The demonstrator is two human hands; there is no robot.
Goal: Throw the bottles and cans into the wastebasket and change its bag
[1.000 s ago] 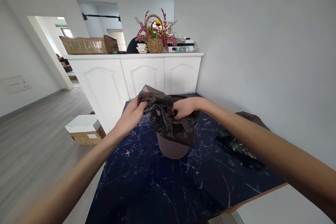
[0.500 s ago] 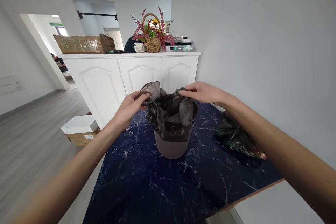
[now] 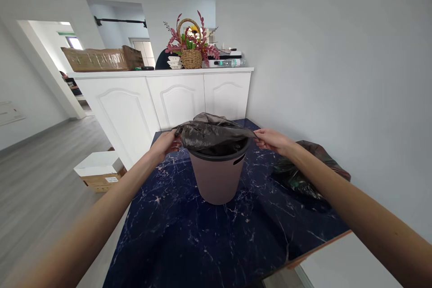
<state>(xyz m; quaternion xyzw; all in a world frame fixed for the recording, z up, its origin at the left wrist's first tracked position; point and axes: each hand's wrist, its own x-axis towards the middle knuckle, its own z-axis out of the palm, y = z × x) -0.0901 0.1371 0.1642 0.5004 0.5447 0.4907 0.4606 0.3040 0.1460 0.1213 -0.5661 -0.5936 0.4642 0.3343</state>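
A mauve trash bin (image 3: pixel 218 180) with a dark rim and a slot handle stands upright on a dark blue marbled table (image 3: pixel 202 243). Over its mouth a thin black plastic bag (image 3: pixel 211 136) is stretched sideways, with part of it sagging inside. My left hand (image 3: pixel 165 144) pinches the bag's edge left of the rim. On the right, my right hand (image 3: pixel 272 139) grips the opposite edge, pulled out to a point beyond the rim. The front of the rim shows below the bag.
A filled black plastic bag (image 3: pixel 307 173) lies at the table's right, partly behind my right forearm. Behind stands a white cabinet (image 3: pixel 182 99) bearing a flower basket (image 3: pixel 191 57), a bottle and a cardboard box (image 3: pixel 101 59). Boxes (image 3: pixel 101 171) sit on the floor at left.
My hands have moved apart and slightly down, pulling the bag's opening wide. The bag no longer hangs over the front of the bin, and the rim and handle slot now show.
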